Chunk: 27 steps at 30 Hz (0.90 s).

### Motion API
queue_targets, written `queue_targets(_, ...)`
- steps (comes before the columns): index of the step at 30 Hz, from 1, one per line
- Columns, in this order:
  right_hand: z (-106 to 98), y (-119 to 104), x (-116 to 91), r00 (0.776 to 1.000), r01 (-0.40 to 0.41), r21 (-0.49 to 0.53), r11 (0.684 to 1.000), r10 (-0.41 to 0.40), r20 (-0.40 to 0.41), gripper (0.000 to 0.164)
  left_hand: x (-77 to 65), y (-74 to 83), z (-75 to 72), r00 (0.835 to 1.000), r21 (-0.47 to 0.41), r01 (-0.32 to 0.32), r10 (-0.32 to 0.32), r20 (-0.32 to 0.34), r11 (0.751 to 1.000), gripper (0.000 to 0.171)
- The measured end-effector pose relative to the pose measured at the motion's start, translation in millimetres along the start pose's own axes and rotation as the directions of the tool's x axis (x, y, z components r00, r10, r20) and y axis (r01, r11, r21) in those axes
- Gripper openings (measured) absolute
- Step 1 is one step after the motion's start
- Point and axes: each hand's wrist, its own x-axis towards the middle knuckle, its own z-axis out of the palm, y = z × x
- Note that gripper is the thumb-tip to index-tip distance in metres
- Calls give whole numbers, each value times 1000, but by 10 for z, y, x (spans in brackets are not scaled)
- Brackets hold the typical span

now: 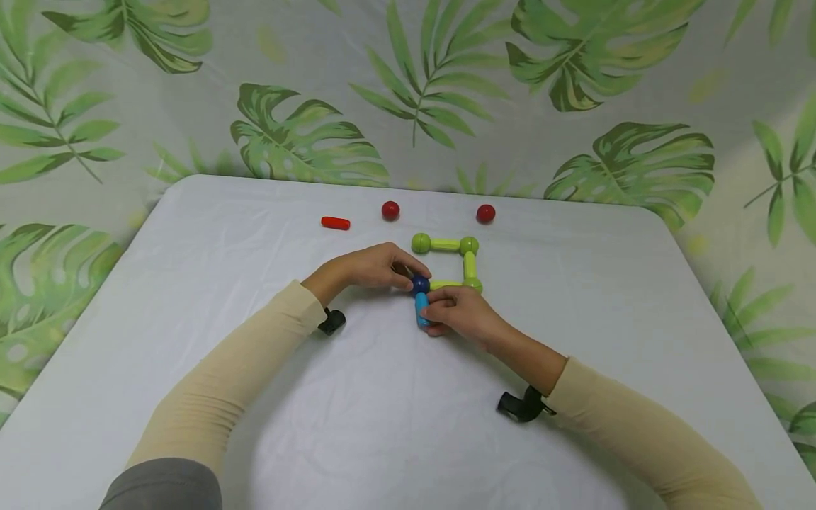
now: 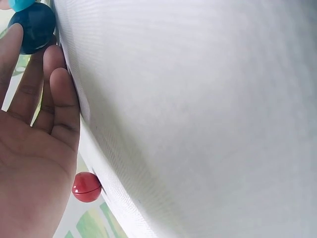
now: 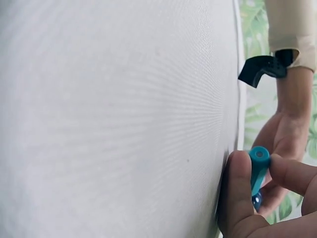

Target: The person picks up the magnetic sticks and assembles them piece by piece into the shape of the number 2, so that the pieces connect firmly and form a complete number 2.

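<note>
My left hand (image 1: 386, 267) grips a dark blue ball (image 1: 421, 285) between thumb and fingers; the left wrist view shows the same blue ball (image 2: 33, 29) at the thumb tip. With thumb and fingers, my right hand (image 1: 464, 313) pinches a light blue rod (image 1: 421, 309), whose far end meets the blue ball. In the right wrist view the rod's (image 3: 258, 166) round end faces the camera. A green rod (image 1: 445, 284) runs from the blue ball to a green ball (image 1: 473, 285), partly covered by my right fingers. More green rods and balls continue upward and back left in an open-sided square.
Behind the green pieces lie two red balls, one left (image 1: 391, 210) and one right (image 1: 486, 214). A short red rod (image 1: 335, 223) rests left of them. All stand on a white-covered table (image 1: 612, 297) before a leaf-print backdrop (image 1: 433, 92). Black wrist cameras hang under both forearms.
</note>
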Motion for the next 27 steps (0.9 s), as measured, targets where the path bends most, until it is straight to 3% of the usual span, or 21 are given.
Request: queue_targets(27,10,13,-19,997,56,61,997,-59,44,36,-15,4,3,1000,-4,-21,20,-7,1000,38)
